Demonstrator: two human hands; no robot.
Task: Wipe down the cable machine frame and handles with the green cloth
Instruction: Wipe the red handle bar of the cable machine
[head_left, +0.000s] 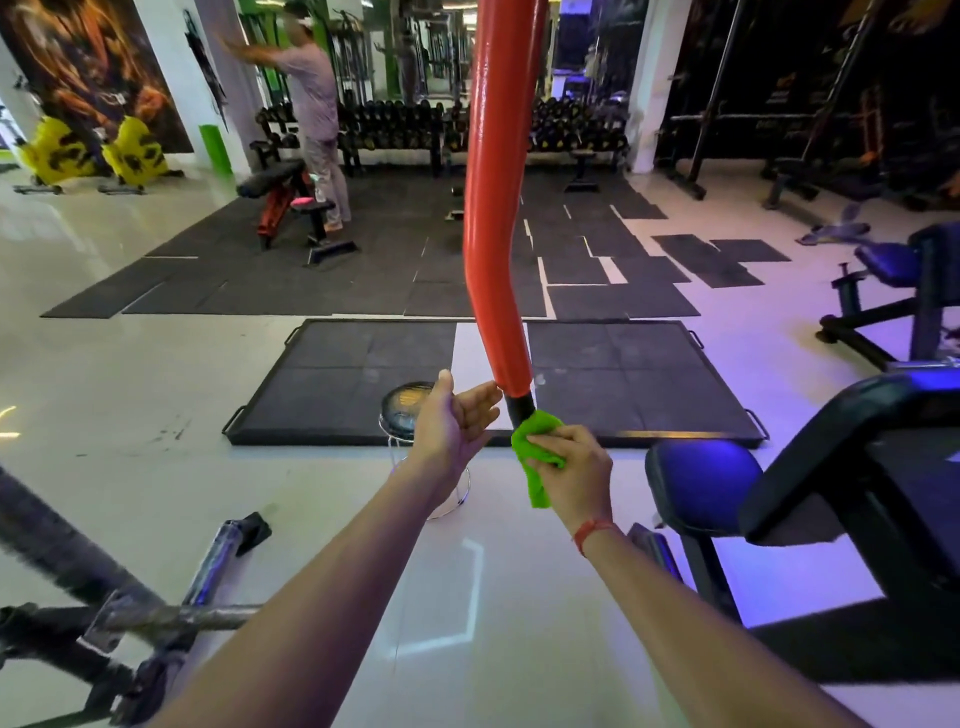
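A long red bar (496, 208) of the cable machine hangs down through the middle of the view, bent partway, ending in a black grip (521, 408). My right hand (574, 473) grips the green cloth (535, 454) and wraps it round the lower end of that black grip. My left hand (454, 423) is held up just left of the bar's end, palm turned toward it, fingers relaxed and spread, fingertips near the join of red and black. It holds nothing.
A black seat with a blue pad (701, 483) stands close on the right. A round stool (410, 410) sits behind my left hand. Metal frame bars (156, 618) lie low on the left. Black floor mats (363, 374) lie ahead. A person (317, 114) stands far back left by the dumbbell rack.
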